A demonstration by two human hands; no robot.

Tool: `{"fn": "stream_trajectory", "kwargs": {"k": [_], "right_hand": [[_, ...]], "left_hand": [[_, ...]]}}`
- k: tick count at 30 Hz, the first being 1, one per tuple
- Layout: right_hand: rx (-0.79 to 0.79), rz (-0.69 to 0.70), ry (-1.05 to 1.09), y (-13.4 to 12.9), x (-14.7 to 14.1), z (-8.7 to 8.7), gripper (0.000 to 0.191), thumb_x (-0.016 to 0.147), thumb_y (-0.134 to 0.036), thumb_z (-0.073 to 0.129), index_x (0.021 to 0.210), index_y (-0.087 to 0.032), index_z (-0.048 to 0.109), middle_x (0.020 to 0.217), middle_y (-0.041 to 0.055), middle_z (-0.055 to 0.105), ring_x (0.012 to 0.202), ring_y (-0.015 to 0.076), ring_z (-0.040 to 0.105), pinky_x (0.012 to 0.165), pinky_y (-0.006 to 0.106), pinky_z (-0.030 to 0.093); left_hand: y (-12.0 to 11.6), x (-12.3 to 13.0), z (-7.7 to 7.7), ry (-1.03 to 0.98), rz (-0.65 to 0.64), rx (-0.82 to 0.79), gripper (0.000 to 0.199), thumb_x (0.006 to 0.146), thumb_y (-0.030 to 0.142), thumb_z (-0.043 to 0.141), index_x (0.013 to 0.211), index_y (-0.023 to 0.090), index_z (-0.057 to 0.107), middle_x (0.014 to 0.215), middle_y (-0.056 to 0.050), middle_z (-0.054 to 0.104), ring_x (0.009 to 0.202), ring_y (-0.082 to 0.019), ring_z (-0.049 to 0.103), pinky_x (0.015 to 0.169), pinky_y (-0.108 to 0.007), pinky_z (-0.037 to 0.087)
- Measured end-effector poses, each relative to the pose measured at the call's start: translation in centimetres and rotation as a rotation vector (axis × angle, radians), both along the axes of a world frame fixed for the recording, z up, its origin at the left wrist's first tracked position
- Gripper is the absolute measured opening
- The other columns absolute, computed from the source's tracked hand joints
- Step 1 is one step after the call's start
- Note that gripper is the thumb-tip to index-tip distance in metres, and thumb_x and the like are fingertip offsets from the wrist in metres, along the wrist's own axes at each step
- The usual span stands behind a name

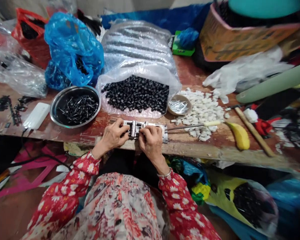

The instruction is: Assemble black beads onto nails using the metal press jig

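Note:
A small metal jig [134, 129], something like a vise, lies along the front edge of the wooden bench. At its left end is my left hand [114, 134], the fingers curled and pressed together at the metal. My right hand [152, 137] bends over the jig's right half, thumb and fingers pinched near its middle. Whatever sits between the fingertips of either hand is too small or hidden to name. Behind the jig, an open plastic bag [171, 75] spills small black round parts [140, 91]. A small bowl [188, 108] of metal pins [178, 106] stands to the right.
Left of the bag stands a steel bowl [98, 111] of black-headed pins. White small pieces [205, 113] are heaped at right, near a thin rod [185, 127], a yellow banana [240, 136] and a hammer [255, 132]. A white power bank [37, 115] lies at left.

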State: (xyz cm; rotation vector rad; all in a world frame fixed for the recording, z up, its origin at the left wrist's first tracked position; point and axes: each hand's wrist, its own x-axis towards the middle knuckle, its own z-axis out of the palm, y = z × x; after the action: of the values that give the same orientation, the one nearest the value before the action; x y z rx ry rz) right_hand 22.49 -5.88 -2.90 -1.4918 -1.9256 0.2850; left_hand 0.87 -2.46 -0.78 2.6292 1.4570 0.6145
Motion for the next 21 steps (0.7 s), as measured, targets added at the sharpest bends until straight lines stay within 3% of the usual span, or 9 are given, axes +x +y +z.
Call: {"fn": "stream_trajectory", "kwargs": {"k": [5, 13, 21], "right_hand": [[0.004, -0.058, 0.011, -0.1, -0.4, -0.5, 0.016, 0.1, -0.023, 0.054, 0.103, -0.023, 0.069, 0.113, 0.0141, 0.062, 0.111, 0.0343, 0.049, 0.102, 0.053, 0.04], [0.165, -0.083, 0.023, -0.2, -0.3, -1.7, 0.017, 0.097, -0.022, 0.06, 0.11, -0.023, 0.072, 0.109, 0.0095, 0.064, 0.106, 0.0286, 0.054, 0.099, 0.047, 0.042], [0.247, -0.031, -0.03, -0.6, 0.1, -1.4, 0.019, 0.101, -0.025, 0.062, 0.118, -0.022, 0.07, 0.112, 0.0114, 0.066, 0.11, 0.0281, 0.057, 0.102, 0.047, 0.046]], "left_hand": [[-0.4, 0.9, -0.8, -0.02, 0.055, -0.019, 0.013, 0.091, 0.025, 0.06, 0.096, 0.02, 0.07, 0.107, -0.008, 0.059, 0.084, -0.019, 0.06, 0.072, -0.03, 0.048], [-0.2, 0.6, -2.2, -0.075, -0.029, 0.213, 0.012, 0.09, 0.023, 0.06, 0.099, 0.018, 0.065, 0.108, -0.01, 0.067, 0.088, -0.021, 0.065, 0.077, -0.032, 0.052], [-0.2, 0.6, -2.3, -0.136, -0.01, 0.187, 0.012, 0.091, 0.022, 0.06, 0.1, 0.019, 0.067, 0.106, -0.008, 0.069, 0.091, -0.02, 0.068, 0.077, -0.029, 0.053]]}}
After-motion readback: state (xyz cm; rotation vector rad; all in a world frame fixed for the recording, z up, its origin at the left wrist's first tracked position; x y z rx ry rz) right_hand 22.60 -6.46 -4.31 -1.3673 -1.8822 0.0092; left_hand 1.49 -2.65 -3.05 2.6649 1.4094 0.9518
